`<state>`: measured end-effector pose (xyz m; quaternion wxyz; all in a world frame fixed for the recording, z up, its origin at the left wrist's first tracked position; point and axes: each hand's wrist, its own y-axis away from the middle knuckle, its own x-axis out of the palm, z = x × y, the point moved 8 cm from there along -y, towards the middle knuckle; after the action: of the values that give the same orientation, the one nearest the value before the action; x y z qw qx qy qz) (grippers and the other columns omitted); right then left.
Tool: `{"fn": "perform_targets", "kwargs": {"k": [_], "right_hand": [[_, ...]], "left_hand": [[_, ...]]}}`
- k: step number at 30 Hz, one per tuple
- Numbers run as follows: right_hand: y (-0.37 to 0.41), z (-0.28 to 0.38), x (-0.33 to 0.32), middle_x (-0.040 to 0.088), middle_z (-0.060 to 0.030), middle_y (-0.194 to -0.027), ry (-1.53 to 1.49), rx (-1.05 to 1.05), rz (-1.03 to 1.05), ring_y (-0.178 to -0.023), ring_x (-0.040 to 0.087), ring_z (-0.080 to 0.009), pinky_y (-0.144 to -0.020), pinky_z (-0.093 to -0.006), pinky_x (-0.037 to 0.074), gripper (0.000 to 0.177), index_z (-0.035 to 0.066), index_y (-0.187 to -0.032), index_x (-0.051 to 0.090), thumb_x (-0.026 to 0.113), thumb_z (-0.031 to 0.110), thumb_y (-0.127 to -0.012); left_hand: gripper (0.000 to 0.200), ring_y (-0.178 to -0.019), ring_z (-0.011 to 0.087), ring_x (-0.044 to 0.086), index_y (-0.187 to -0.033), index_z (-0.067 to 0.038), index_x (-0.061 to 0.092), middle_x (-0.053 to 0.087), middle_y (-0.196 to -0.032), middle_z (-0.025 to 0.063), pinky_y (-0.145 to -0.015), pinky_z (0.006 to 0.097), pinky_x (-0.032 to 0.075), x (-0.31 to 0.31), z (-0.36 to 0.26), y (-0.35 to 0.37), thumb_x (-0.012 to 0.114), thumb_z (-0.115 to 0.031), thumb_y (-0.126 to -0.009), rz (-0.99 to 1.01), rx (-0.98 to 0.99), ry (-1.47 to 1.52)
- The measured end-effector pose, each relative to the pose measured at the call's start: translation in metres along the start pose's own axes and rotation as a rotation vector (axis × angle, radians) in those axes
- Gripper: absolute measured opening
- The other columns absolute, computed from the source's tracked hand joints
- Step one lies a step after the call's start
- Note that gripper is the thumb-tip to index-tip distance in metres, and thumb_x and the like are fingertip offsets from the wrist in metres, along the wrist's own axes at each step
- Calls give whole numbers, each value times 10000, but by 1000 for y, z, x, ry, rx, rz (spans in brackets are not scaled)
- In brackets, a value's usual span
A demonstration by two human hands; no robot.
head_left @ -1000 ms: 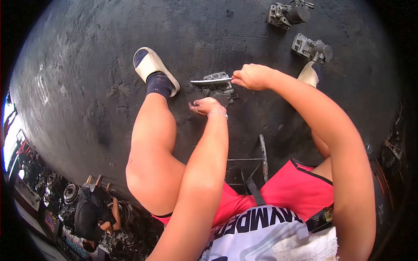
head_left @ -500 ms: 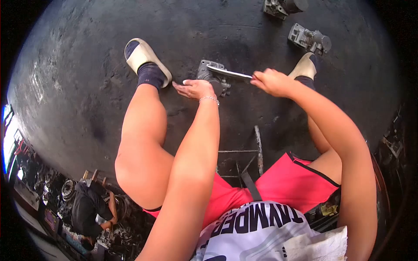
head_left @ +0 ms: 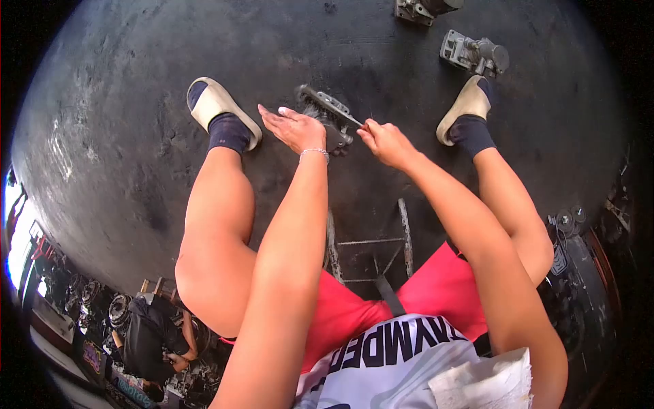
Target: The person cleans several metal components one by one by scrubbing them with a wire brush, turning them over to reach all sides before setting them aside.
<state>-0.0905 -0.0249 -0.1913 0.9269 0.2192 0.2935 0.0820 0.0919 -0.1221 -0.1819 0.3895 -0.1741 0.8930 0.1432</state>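
Note:
My left hand (head_left: 294, 129) lies over the near left side of a grey metal casting (head_left: 337, 140) on the dark floor. Its fingers are stretched out to the left and the thumb is raised. Part of the casting hides behind this hand, and its upper end is smeared by motion. In a closed grip, my right hand (head_left: 386, 143) holds one end of a long slim metal tool (head_left: 352, 120). The tool reaches up and left to the casting's flat flange; where its far end stops I cannot make out.
Two similar castings, one whole (head_left: 473, 53) and one cut by the top edge (head_left: 424, 9), lie at the upper right. My sandalled feet flank the work. A metal frame (head_left: 370, 242) is between my legs. Another person (head_left: 153, 334) bends among machine parts at lower left.
My right hand has moved left and slightly down with the tool, closer to my left hand. The casting's upper end now looks blurred. My left hand has shifted slightly left and up.

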Motion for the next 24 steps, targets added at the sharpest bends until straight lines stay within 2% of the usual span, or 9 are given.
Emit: {"fn": "perform_targets", "kwargs": {"k": [3,5,9,12,13,15,17,22,24], "right_hand": [[-6,-4,-46,620,-227,-765,104,109,-7,-772,604,-416,-630,-473,471,343,31,-899,571,493,365,-918],[-6,-24,-91,616,-192,-694,-58,189,-307,-672,632,-366,-579,-434,468,347,29,-869,572,481,359,-927],[5,-72,-138,557,-119,-596,-376,438,-358,-548,582,-220,-549,-359,453,358,15,-922,588,479,356,-929],[5,-47,-132,595,-166,-690,-275,359,-326,-663,615,-269,-626,-373,465,363,10,-949,580,496,362,-923],[5,-26,-131,608,-185,-733,-132,263,-328,-712,629,-295,-654,-380,467,361,10,-947,576,498,362,-922],[4,6,-113,622,-229,-849,-107,168,-155,-870,616,-389,-720,-412,465,347,27,-1005,549,519,357,-905],[6,18,-91,624,-229,-864,-87,92,-97,-875,607,-397,-728,-427,466,332,31,-1005,534,526,347,-900],[25,28,-55,621,-241,-872,-50,163,126,-860,596,-414,-734,-454,463,339,6,-975,560,489,332,-916],[46,15,-33,615,-253,-882,-43,263,150,-873,589,-421,-741,-468,460,344,-3,-969,579,473,322,-924]], "left_hand": [[471,-1280,375,310,-1348,79,257,296,-1385,262,-1056,425,269,1,-14,12,304,-184,-961,74,10,112],[493,-1266,384,319,-1342,90,255,319,-1363,263,-1049,427,268,0,-8,8,332,-212,-960,86,42,188],[728,-1240,378,340,-1338,104,249,358,-1311,269,-1067,418,246,-22,26,38,555,-364,-871,22,-269,255],[1015,-1295,352,308,-1325,124,266,300,-1357,320,-1101,395,217,-12,6,58,784,-421,-643,277,-192,23],[976,-1234,393,406,-1293,145,297,397,-1287,352,-1047,398,315,-8,12,62,773,-415,-651,352,-395,9],[919,-1106,436,515,-1251,148,347,527,-1144,344,-957,412,412,-4,4,58,771,-389,-639,473,-385,-119],[836,-1025,456,556,-1204,140,400,574,-1055,338,-900,425,450,-7,-11,52,758,-358,-635,518,-208,-234],[1023,-1068,430,542,-1364,8,150,545,-1108,345,-930,425,426,-11,-20,61,776,-294,-613,886,-55,-369],[1019,-1069,424,543,-1373,-7,145,530,-1144,331,-930,426,428,-18,-19,71,774,-258,-611,817,-25,-272]]}}
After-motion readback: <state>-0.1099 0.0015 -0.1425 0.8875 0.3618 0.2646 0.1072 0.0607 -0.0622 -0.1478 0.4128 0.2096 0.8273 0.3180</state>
